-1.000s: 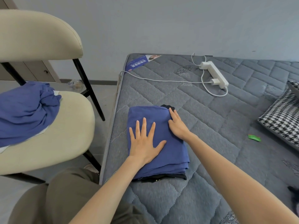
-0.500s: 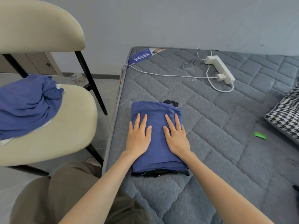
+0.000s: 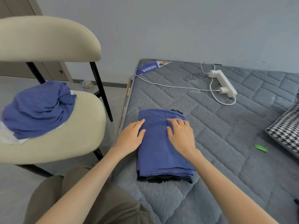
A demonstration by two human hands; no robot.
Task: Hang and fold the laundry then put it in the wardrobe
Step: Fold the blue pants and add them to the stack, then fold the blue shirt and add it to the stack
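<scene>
Pressing palm-down on the far half of the folded blue cloth garment (image 3: 161,156), the right hand (image 3: 181,136) lies with fingers relaxed and grips nothing. The left hand (image 3: 131,138) rests open against the garment's left edge, thumb on the cloth. The hands are apart, one at each side. The garment sits on a folded black garment (image 3: 169,179), both near the left edge of the grey quilted mattress (image 3: 218,151).

Judged step: folding of this item is complete; smoothing is in hand. Judged next move: slide the fingers beneath both layers and lift the stack level so the folds hold. Whether the left fingertips reach under the edge cannot be told.

Further left, a crumpled blue garment (image 3: 37,109) lies unfolded on the cream padded chair (image 3: 72,135), partly covering white fabric (image 3: 9,136) of unclear kind. No wardrobe can be identified in view, and the black-and-white houndstooth cushion (image 3: 288,131) is cut off at the right edge
</scene>
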